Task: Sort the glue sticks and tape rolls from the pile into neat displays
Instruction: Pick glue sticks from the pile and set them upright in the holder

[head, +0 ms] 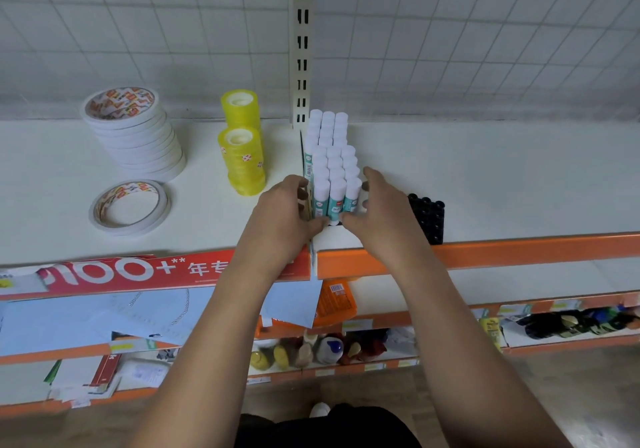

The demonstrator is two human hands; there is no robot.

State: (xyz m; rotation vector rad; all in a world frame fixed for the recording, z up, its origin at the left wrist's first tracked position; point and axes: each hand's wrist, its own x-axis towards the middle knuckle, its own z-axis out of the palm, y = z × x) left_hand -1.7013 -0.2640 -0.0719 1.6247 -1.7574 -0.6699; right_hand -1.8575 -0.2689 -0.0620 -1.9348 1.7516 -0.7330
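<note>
Two-handed squeeze on the glue sticks (pixel 334 184) right now, standing upright in a tight white-capped block midway along the white shelf (pixel 502 177), just in front of the slotted post (pixel 303 49). Hugging that block with the left hand (pixel 282 212) curled against its left side and the right hand (pixel 381 212) curled round its right, thumbs close together at the front base. Sitting well off to the left: a tall stack of white tape rolls (pixel 135 135), one loose tape ring (pixel 130 206) lying flat, two yellow tape stacks (pixel 242 163); tucked just behind the right hand, a black-capped bunch (pixel 427 217).
</note>
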